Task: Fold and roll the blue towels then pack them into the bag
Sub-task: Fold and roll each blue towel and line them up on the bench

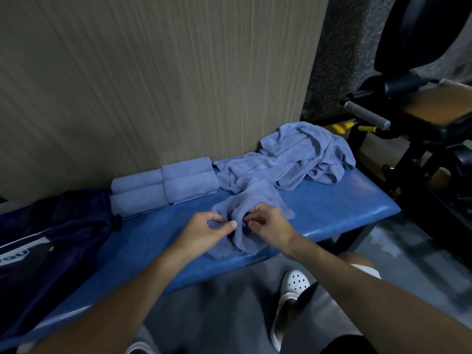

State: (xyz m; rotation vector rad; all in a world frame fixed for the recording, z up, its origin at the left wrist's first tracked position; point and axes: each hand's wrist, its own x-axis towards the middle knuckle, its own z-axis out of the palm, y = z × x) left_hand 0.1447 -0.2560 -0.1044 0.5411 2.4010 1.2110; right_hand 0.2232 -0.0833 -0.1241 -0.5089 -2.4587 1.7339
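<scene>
Bag (63, 226) beside rolled towels (163, 190); hands (204, 232) (268, 223) pinch loose towel (255, 198).

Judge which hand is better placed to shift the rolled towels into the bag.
Left, probably. The left hand is nearer the rolled towels and the dark bag, both on its side of the bench. The right hand sits toward the unfolded pile. Both pinch a crumpled towel.

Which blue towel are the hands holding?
The crumpled towel at the front of the bench: left hand and right hand both pinch it. The rolled towels by the wall and the loose heap lie untouched.
</scene>
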